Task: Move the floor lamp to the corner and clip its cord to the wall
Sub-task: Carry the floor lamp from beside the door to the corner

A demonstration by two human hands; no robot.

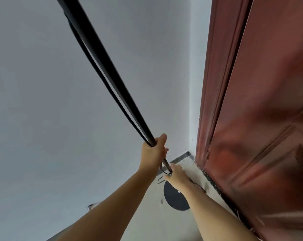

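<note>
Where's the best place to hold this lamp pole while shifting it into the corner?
Grip the lamp pole low, as the left hand and right hand do now, coming from the room side. The thin shaft closes easily in the fingers, near the heavy base.

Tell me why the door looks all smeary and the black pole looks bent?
Head view: the red-brown door is smeared by motion blur; the wide-angle lens bows the lamp pole; soft, even light leaves the white wall free of hard shadows.

one floor lamp, one black cord, two hands, left hand, right hand, one red-brown door
</note>
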